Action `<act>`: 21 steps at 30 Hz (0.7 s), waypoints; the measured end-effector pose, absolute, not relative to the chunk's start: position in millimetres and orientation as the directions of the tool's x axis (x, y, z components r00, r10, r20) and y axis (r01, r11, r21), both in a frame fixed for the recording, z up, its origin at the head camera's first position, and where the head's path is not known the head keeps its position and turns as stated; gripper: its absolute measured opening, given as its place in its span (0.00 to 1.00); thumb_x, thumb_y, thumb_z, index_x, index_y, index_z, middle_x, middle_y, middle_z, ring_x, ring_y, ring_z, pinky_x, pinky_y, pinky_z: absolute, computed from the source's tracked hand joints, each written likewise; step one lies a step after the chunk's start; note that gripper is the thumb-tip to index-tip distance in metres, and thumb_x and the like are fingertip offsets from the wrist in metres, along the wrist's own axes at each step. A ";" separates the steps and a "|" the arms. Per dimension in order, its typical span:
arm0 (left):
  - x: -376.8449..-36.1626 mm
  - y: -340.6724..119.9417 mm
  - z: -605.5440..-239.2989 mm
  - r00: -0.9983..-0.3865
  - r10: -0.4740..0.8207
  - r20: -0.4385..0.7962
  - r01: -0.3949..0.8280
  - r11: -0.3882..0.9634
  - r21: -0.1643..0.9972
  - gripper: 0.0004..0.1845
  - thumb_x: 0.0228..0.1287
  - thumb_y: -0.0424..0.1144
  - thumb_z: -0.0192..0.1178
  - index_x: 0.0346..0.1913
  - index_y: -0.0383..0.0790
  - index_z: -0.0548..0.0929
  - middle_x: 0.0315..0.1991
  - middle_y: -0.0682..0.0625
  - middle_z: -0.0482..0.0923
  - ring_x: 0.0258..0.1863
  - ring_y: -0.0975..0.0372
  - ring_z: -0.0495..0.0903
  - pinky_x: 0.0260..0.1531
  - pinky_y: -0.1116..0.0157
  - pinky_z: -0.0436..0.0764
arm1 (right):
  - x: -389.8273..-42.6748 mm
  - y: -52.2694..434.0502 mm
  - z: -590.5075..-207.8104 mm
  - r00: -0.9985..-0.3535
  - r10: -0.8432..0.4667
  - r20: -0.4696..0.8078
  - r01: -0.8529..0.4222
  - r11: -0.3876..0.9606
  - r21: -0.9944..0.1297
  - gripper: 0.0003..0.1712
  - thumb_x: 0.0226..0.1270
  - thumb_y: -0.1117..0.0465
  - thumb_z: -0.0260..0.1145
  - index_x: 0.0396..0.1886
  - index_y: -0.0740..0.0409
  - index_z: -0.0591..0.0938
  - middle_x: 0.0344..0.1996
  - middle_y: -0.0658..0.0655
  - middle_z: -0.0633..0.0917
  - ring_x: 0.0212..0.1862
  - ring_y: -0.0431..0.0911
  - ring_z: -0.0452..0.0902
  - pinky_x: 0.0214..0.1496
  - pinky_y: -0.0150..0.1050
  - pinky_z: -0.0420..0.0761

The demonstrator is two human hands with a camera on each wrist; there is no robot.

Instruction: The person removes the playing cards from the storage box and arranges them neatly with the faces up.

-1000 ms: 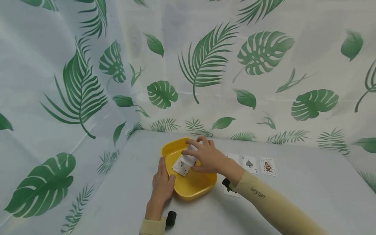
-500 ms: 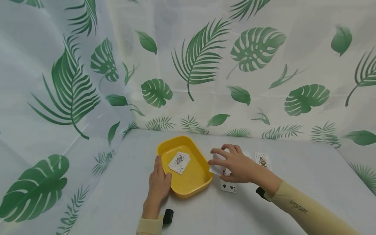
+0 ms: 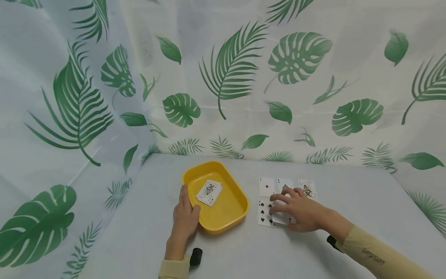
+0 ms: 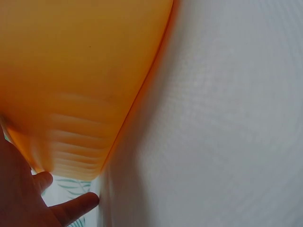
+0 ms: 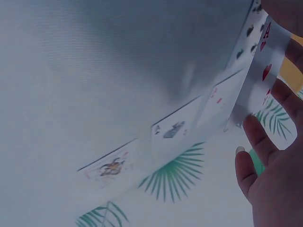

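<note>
My left hand [image 3: 186,219] rests along the left side of a yellow plastic tray [image 3: 223,219], its fingers extended against the wall. In the tray lies a small stack of playing cards [image 3: 210,192], a joker face up on top. Between thumb and fingers my right hand [image 3: 304,209] pinches an ace of hearts [image 5: 260,78]. The held card is close over the table and overlaps the right part of a six of spades [image 3: 263,212]. Behind it lie an ace of diamonds [image 3: 266,186] and an ace of spades [image 3: 283,181], the latter partly covered by my fingers.
A joker card [image 3: 306,187] lies at the right end of the back row of cards. The white table [image 3: 244,252] meets a white sheet [image 3: 240,128] printed with green leaves at the back and left.
My right hand has carried the ace of hearts from over the tray rightwards to beside the six of spades. The stack stays in the tray, and my left hand keeps its place against it.
</note>
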State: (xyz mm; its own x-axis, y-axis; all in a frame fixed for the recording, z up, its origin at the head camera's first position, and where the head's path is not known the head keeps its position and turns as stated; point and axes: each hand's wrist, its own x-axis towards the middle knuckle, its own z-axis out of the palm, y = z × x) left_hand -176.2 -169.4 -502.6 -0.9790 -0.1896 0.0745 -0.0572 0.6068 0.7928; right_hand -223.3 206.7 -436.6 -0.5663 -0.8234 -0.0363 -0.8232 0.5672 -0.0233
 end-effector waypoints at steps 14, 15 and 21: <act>-175.3 -169.2 -504.2 -0.979 -0.186 0.084 -0.049 0.616 0.786 0.43 0.67 0.36 0.48 0.81 0.38 0.41 0.81 0.39 0.43 0.76 0.43 0.52 0.72 0.41 0.46 | -228.4 225.8 -450.1 -0.609 -0.766 -0.206 -0.763 0.636 -0.111 0.32 0.51 0.59 0.75 0.56 0.32 0.77 0.65 0.47 0.72 0.64 0.58 0.67 0.60 0.66 0.64; -175.5 -169.2 -504.0 -0.979 -0.186 0.081 -0.052 0.615 0.787 0.43 0.67 0.36 0.48 0.81 0.38 0.40 0.81 0.40 0.42 0.76 0.43 0.52 0.72 0.41 0.46 | -229.0 226.5 -450.4 -0.609 -0.765 -0.209 -0.761 0.638 -0.118 0.32 0.51 0.59 0.76 0.55 0.31 0.77 0.65 0.47 0.72 0.64 0.58 0.67 0.60 0.66 0.64; -175.1 -169.3 -502.7 -0.980 -0.185 0.070 -0.059 0.612 0.789 0.43 0.68 0.36 0.48 0.81 0.38 0.40 0.81 0.40 0.41 0.76 0.43 0.51 0.72 0.42 0.46 | -228.7 230.2 -452.3 -0.607 -0.767 -0.207 -0.755 0.638 -0.151 0.32 0.52 0.58 0.76 0.56 0.31 0.76 0.66 0.47 0.71 0.65 0.57 0.66 0.60 0.66 0.63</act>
State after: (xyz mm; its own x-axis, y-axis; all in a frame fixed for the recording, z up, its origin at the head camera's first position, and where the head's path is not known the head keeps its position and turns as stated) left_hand -175.1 -169.3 -502.7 -0.9803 -0.1849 0.0702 -0.0590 0.6121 0.7886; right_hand -228.7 230.2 -452.3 -0.6073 -0.7671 -0.2069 -0.7549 0.6383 -0.1508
